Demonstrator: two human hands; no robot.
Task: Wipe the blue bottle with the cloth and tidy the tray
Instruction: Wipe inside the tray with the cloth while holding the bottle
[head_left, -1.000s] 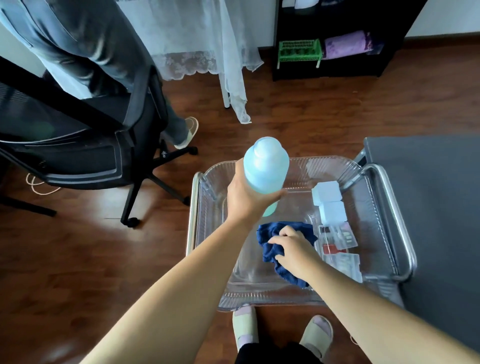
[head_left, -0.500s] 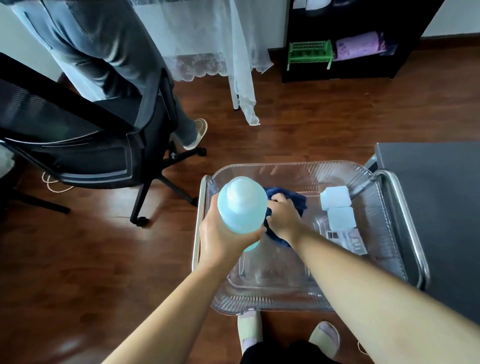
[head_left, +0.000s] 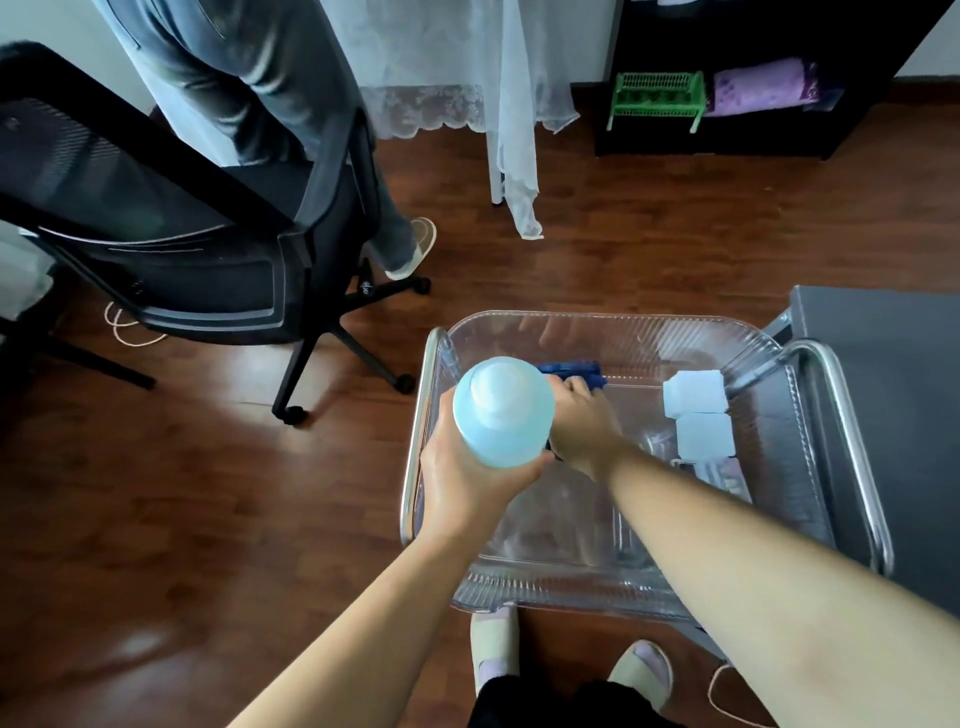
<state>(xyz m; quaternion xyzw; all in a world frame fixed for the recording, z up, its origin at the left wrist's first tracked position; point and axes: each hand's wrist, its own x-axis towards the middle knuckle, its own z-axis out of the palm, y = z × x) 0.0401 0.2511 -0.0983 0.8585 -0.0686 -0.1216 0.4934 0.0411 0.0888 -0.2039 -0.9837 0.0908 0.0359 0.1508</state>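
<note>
My left hand (head_left: 467, 478) grips the light blue bottle (head_left: 503, 410) from below and holds it upright above the left side of the clear plastic tray (head_left: 597, 332). Pressed against the bottle's right side, my right hand (head_left: 584, 423) holds the dark blue cloth (head_left: 574, 370). Most of the cloth is hidden behind the bottle and my fingers; only its far edge shows.
Two white boxes (head_left: 696, 410) and flat clear cases (head_left: 722, 473) lie along the tray's right side. The tray sits on a metal-railed cart (head_left: 857, 441) beside a dark grey surface (head_left: 893, 395). An office chair (head_left: 171, 249) and a standing person's legs (head_left: 291, 119) are at left.
My right hand lifted the cloth from the tray floor up to the bottle's side. The bottle moved left and lower, closer to me.
</note>
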